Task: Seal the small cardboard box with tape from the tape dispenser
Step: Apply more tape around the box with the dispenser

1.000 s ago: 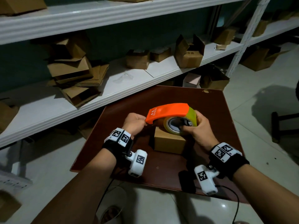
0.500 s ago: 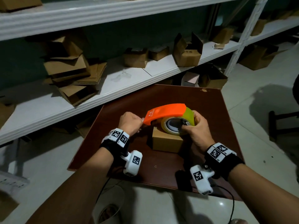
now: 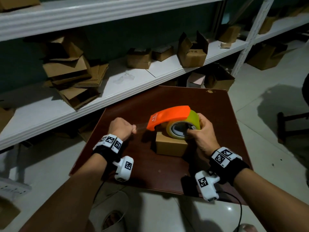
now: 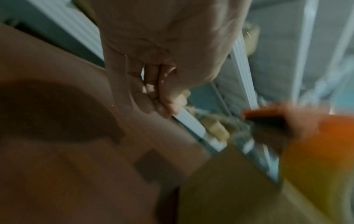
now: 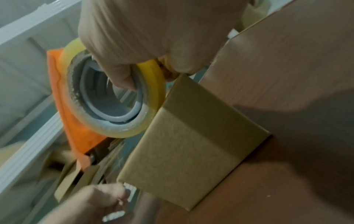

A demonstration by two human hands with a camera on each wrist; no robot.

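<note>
A small closed cardboard box (image 3: 170, 146) (image 5: 193, 141) sits on the dark brown table (image 3: 217, 114). Just above it my right hand (image 3: 199, 129) (image 5: 153, 45) grips the orange tape dispenser (image 3: 168, 116) (image 5: 76, 128) by its yellowish tape roll (image 3: 184, 129) (image 5: 118, 103), thumb inside the core. To the left, my left hand (image 3: 122, 128) (image 4: 162, 84) pinches the free end of the clear tape strip (image 3: 142, 127), which stretches taut from the dispenser's mouth. The left wrist view is blurred; the dispenser (image 4: 306, 136) shows at its right.
White shelving (image 3: 83, 101) runs behind the table, holding flattened cartons (image 3: 73, 77) and several small cardboard boxes (image 3: 192, 51). More boxes stand on the floor under the shelf (image 3: 215, 79). A dark stool frame (image 3: 291, 124) stands on the tiled floor at right.
My left hand has pulled away to the left from the dispenser's mouth, drawing out a strip of tape. The right hand and dispenser stay over the box.
</note>
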